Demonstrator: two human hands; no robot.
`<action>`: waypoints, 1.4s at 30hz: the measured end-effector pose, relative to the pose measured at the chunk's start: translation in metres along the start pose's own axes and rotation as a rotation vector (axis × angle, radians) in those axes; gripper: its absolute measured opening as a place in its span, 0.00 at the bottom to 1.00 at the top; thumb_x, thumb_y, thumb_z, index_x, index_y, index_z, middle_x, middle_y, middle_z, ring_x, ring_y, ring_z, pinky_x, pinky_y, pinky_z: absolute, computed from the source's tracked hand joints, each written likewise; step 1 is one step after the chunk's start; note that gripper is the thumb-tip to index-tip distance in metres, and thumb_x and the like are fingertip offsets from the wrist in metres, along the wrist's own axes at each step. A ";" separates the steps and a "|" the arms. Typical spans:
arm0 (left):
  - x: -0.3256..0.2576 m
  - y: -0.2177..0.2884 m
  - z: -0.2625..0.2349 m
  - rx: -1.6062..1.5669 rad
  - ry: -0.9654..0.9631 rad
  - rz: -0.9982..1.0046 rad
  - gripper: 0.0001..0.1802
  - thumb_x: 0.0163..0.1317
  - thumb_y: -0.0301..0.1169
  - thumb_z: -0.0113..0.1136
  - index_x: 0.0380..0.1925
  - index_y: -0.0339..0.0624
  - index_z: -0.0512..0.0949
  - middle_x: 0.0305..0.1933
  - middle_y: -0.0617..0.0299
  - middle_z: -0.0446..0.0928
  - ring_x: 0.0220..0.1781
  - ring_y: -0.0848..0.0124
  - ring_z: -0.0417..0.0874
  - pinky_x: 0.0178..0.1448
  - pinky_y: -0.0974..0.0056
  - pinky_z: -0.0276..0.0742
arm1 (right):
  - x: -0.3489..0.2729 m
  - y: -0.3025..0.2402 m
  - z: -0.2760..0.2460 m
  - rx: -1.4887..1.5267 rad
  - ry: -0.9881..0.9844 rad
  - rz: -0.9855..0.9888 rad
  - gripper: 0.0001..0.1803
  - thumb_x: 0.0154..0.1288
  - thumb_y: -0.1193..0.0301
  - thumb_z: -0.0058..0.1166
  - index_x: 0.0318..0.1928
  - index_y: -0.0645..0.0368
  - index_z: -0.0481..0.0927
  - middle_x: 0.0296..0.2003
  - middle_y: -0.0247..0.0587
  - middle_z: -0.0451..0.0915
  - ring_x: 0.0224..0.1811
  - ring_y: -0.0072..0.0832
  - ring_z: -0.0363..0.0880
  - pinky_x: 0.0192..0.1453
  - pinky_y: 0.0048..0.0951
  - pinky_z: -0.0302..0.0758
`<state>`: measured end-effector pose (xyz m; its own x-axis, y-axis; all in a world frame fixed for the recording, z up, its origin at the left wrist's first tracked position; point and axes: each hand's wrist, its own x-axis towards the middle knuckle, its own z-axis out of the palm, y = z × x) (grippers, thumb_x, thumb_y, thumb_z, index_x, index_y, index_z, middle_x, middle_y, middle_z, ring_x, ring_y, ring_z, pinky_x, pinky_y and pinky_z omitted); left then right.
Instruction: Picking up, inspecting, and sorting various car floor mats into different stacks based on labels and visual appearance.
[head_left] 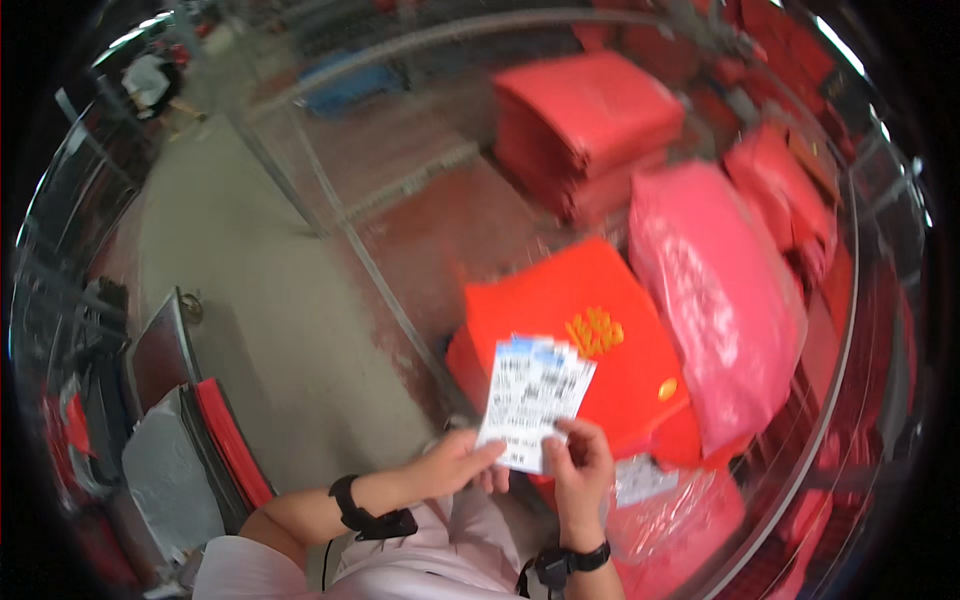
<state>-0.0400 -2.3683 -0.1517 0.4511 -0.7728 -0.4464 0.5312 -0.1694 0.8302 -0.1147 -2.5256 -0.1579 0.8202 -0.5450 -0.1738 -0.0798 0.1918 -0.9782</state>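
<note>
Several white printed paper slips (pixel 535 395) with blue upper edges are fanned a little in front of me. My left hand (pixel 462 464) pinches their lower left corner between thumb and fingers. At the lower right edge, my right hand (pixel 582 468) grips the same slips, its thumb lying on the front. Behind them lies a bright red flat piece (pixel 560 290) with a gold emblem, partly covered by the slips. A clear plastic-wrapped red bundle (pixel 675 515) with a white label (pixel 642 480) sits beside my right hand.
A large pink plastic-wrapped bundle (pixel 715 300) leans at the right. Stacked red sheets (pixel 590 110) stand farther back. Grey and red panels (pixel 215 450) are at my left by a small cart (pixel 165 340). A distant person (pixel 150 85) is at the far left beyond the grey floor (pixel 240 260).
</note>
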 end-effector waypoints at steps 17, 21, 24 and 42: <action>-0.264 0.041 -0.134 -0.257 0.526 0.456 0.18 0.66 0.38 0.37 0.37 0.35 0.71 0.27 0.59 0.74 0.27 0.74 0.74 0.31 0.70 0.71 | -0.067 -0.077 0.290 -0.138 -0.809 -0.103 0.11 0.56 0.79 0.52 0.41 0.63 0.72 0.29 0.32 0.75 0.29 0.13 0.71 0.28 0.13 0.66; -0.336 0.083 -0.212 -0.227 0.661 0.553 0.17 0.66 0.38 0.37 0.36 0.34 0.71 0.26 0.59 0.74 0.26 0.74 0.74 0.30 0.71 0.71 | -0.076 -0.104 0.417 -0.090 -0.951 -0.151 0.09 0.56 0.79 0.53 0.39 0.63 0.72 0.28 0.31 0.76 0.29 0.12 0.71 0.31 0.12 0.66; -0.380 0.106 -0.272 -0.214 0.750 0.582 0.18 0.66 0.37 0.36 0.37 0.33 0.71 0.24 0.59 0.73 0.24 0.74 0.73 0.30 0.72 0.71 | -0.077 -0.104 0.501 -0.065 -1.014 -0.186 0.08 0.55 0.79 0.54 0.37 0.62 0.73 0.26 0.30 0.75 0.28 0.11 0.71 0.29 0.12 0.66; -0.424 0.330 -0.765 -0.245 1.057 0.663 0.16 0.64 0.36 0.43 0.38 0.33 0.71 0.24 0.59 0.74 0.23 0.76 0.74 0.28 0.72 0.71 | 0.142 -0.117 1.051 -0.058 -1.135 -0.538 0.06 0.52 0.80 0.52 0.33 0.63 0.78 0.27 0.31 0.72 0.23 0.11 0.63 0.24 0.12 0.59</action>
<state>0.4928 -1.6286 0.0556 0.9700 0.2156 -0.1126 0.0527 0.2655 0.9627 0.6065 -1.7673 0.0519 0.7781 0.4708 0.4158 0.4146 0.1123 -0.9030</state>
